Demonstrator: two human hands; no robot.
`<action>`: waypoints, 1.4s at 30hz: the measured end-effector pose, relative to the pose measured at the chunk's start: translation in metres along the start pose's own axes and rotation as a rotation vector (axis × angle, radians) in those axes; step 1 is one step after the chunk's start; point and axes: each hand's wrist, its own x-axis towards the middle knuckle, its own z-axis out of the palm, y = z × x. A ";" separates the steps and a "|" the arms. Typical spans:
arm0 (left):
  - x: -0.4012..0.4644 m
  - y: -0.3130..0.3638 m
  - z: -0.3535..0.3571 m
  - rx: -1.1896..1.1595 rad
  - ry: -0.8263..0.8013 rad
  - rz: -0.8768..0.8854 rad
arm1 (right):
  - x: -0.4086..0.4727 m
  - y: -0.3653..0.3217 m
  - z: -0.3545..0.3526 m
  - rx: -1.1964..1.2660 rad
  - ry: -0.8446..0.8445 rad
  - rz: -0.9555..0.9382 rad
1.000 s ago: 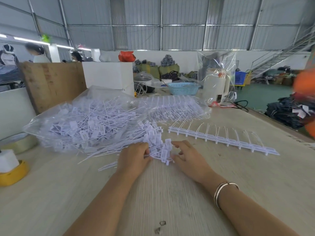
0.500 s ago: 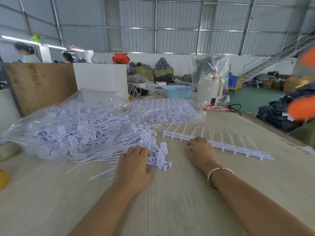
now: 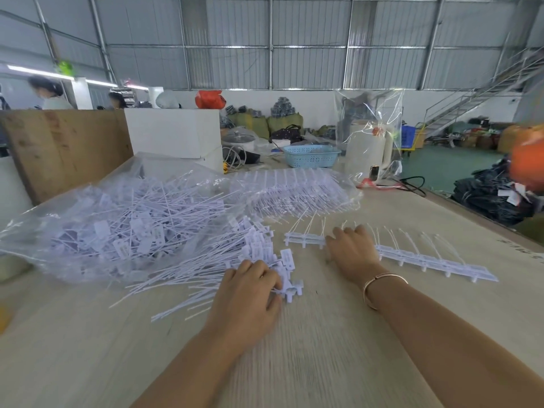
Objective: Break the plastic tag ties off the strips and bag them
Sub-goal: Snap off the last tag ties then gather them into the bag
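Wood table (metal-wall warehse)

We are in a factory or warehouse hall: corrugated metal walls on steel framing, a metal staircase, stuffed sacks stacked by the wall, and a long worktable piled with bagged plastic tag ties.

Matt wood table; glossy clear plastic bag
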 end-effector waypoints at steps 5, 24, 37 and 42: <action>0.000 0.005 -0.006 -0.026 -0.006 0.018 | -0.015 0.004 -0.008 -0.023 0.075 0.009; 0.080 0.108 0.016 -1.695 -0.066 -1.133 | -0.037 0.024 -0.036 1.000 -0.159 -0.011; 0.067 0.012 -0.053 -1.129 -0.052 -0.907 | -0.032 0.041 -0.029 1.262 -0.282 0.275; 0.058 -0.031 -0.065 -0.902 -0.447 -0.605 | -0.023 0.040 -0.039 1.264 0.082 0.551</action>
